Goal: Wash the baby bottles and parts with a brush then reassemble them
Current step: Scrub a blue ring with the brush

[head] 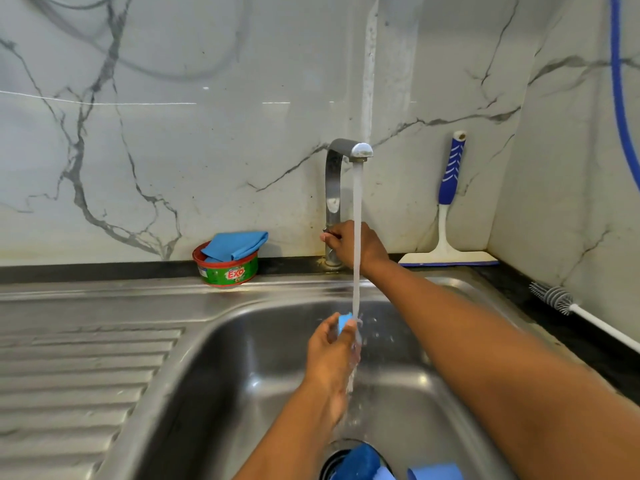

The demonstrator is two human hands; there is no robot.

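1. Fingers of the left hand are curled around a small blue bottle part, which is pinched against the thumb and held under the water stream over the middle of the sink basin.
2. The right hand is stretched to 12 o'clock of the basin, where its fingers are closed around the lever at the foot of the tap.
3. Water is seen splashing off the held part and down the left wrist.
4. Two more blue pieces are seen at 6 o'clock of the basin: a dark blue piece over the drain and a lighter blue piece just beside it.
5. A bottle brush is laid on the counter at 2 o'clock, well apart from both hands.
6. A soap tub topped with a blue cloth is set at 11 o'clock, and a squeegee is leaned against the wall at 1 o'clock.
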